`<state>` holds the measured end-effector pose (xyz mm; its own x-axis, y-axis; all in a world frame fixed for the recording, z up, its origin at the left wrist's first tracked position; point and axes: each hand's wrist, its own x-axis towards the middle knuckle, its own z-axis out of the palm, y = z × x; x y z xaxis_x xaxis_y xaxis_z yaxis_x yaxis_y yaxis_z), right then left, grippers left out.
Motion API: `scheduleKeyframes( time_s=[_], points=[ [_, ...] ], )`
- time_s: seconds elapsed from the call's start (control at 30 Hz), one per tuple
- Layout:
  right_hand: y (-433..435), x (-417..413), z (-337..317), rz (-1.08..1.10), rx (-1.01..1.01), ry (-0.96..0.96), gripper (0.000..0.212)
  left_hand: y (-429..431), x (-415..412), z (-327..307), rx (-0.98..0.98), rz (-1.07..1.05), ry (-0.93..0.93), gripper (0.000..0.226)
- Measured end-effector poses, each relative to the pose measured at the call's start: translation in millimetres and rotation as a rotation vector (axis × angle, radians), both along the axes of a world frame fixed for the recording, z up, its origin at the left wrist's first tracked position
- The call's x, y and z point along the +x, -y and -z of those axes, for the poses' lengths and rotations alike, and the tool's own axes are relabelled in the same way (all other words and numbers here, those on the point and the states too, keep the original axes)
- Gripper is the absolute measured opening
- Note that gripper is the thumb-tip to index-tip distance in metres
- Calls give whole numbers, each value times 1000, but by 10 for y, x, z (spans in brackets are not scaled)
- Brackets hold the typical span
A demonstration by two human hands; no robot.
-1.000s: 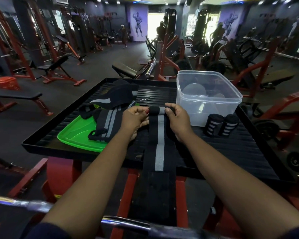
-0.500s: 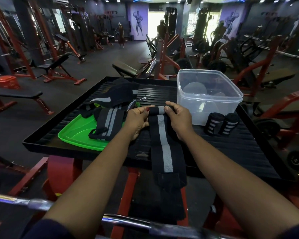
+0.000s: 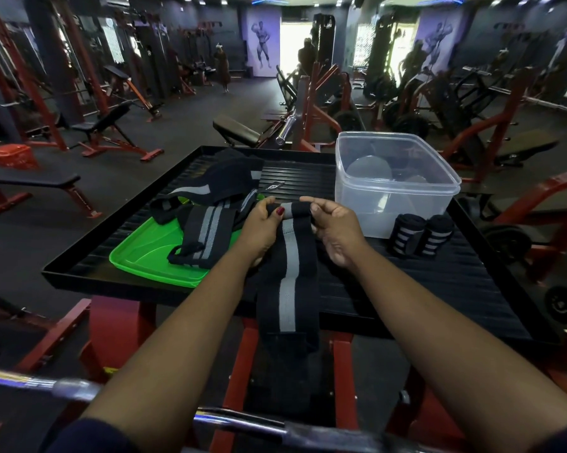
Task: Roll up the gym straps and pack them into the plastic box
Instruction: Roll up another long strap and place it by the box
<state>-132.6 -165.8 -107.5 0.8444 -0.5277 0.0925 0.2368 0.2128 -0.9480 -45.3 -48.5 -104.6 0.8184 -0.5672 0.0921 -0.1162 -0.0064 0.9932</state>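
A black strap with a grey stripe (image 3: pixel 288 273) lies along the black tray (image 3: pixel 439 282), its tail hanging over the near edge. Its far end is wound into a small roll. My left hand (image 3: pixel 262 227) and my right hand (image 3: pixel 336 228) pinch that roll from either side, fingers curled round it. Two finished rolled straps (image 3: pixel 421 235) stand on the tray to the right, beside the clear plastic box (image 3: pixel 396 181). Unrolled black straps (image 3: pixel 210 217) are heaped on the left, partly over a green lid (image 3: pixel 148 256).
The tray sits on a red metal frame (image 3: pixel 115 328). A steel bar (image 3: pixel 243 420) crosses just below my forearms. Benches and red gym machines fill the floor behind and to both sides, and people stand far off near the bright doorway.
The roll at the strap's far end has grown a little, and the hanging tail has been drawn up, so less of it drops below the tray's near edge.
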Motion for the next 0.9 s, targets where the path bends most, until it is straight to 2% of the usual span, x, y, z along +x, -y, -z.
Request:
scheduleKeyframes(
  time_s=[0.13, 0.33, 0.47, 0.7, 0.9],
  points=[
    [6, -3, -1, 12, -11, -1, 20, 4, 63, 30, 89, -12, 80, 51],
    [21, 49, 71, 22, -87, -141, 18, -40, 60, 14, 30, -30, 180, 45],
    [32, 42, 77, 82, -134, -117, 9, -74, 46, 17, -13, -2, 240, 43],
    [40, 16, 32, 113, -208, -78, 15, -63, 4, 7, -120, -4, 105, 20],
    [77, 30, 60, 149, -263, -149, 8, -65, 14, 4, -109, 14, 93, 22]
  ],
)
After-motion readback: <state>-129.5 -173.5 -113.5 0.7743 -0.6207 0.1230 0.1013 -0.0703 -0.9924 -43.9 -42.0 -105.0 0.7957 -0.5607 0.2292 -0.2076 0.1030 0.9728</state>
